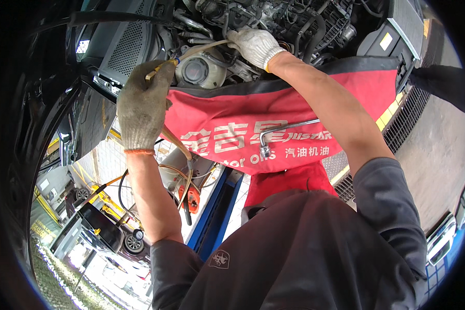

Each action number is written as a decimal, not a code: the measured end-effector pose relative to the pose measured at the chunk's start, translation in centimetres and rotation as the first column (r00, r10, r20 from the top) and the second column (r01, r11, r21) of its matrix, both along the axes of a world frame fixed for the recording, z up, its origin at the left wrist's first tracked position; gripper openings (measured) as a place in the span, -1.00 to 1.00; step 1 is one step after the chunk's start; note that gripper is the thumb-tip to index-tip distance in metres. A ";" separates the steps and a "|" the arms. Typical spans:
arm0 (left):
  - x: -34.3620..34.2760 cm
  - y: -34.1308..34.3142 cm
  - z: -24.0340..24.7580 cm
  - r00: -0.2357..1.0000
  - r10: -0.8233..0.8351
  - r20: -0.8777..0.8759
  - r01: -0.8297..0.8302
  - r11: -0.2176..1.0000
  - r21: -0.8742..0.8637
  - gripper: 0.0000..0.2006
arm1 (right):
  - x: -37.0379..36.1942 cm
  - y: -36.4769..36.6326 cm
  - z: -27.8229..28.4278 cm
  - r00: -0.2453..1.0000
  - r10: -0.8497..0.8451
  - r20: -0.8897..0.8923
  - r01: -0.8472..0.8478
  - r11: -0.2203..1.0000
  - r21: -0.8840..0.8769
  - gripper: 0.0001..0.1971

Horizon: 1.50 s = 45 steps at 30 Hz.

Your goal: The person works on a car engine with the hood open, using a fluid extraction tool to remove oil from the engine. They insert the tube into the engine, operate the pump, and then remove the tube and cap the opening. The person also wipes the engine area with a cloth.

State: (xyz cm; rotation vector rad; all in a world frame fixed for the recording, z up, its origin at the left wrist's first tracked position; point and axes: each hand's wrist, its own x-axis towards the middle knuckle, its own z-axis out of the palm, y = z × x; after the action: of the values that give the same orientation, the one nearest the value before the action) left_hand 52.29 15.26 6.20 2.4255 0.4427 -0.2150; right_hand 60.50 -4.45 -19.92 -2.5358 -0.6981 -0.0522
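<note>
My left hand (pixel 144 106), in a soiled knit glove, is closed round a thin tan hose (pixel 204 47) near a brass-coloured fitting (pixel 155 71) with a blue band. My right hand (pixel 254 45), in a cleaner white glove, pinches the hose's far end over the engine (pixel 274 15). Between and below the hands sits a pale round reservoir (pixel 200 71) with a dark cap. A brownish hose (pixel 176 140) hangs beneath my left hand; whether it joins the tan one is hidden by the glove.
A red fender cover (pixel 217 111) with a black edge drapes over the car's front. An L-shaped socket wrench (pixel 263 138) lies on it. Looped hoses hang by an orange-red object (pixel 191 199) and a blue beam (pixel 212 212). Another car (pixel 95 232) stands at lower left.
</note>
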 end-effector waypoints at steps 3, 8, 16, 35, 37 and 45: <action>-2.1 0.0 0.1 0.999 0.019 -0.032 -0.018 1.000 0.022 -0.61 | -1.6 -1.1 -0.1 0.998 -0.047 -0.052 0.047 0.999 -0.003 -0.81; -6.3 -0.5 2.4 0.956 0.223 0.193 -0.201 0.971 -0.127 -0.69 | -1.0 -0.7 4.1 0.988 -0.092 0.124 0.068 0.980 0.187 -0.84; -8.4 0.2 2.9 0.944 0.215 0.250 -0.195 0.976 -0.102 -0.70 | -1.0 -1.5 4.9 0.978 -0.009 0.207 -0.002 0.999 0.052 -0.82; -7.8 -3.9 -2.3 0.932 0.146 0.331 -0.098 0.983 -0.156 -0.68 | 4.9 -1.7 -5.6 1.000 0.009 -0.019 -0.018 0.843 -0.538 -0.51; -7.7 -4.1 -2.3 0.947 0.196 0.255 -0.151 0.971 -0.185 -0.71 | 5.0 -2.2 -5.6 0.997 0.072 -0.014 -0.067 0.828 -0.556 -0.54; -8.8 -4.4 -4.6 0.939 -0.032 0.342 -0.005 0.994 0.106 -0.75 | 4.8 -5.0 -8.5 0.938 0.343 0.057 -0.243 0.763 -0.599 -0.60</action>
State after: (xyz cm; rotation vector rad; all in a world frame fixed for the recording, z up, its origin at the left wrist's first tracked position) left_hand 43.47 10.82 1.60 2.5018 0.2838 0.2319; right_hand 65.30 -9.48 -28.38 -2.9817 -1.3557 0.0791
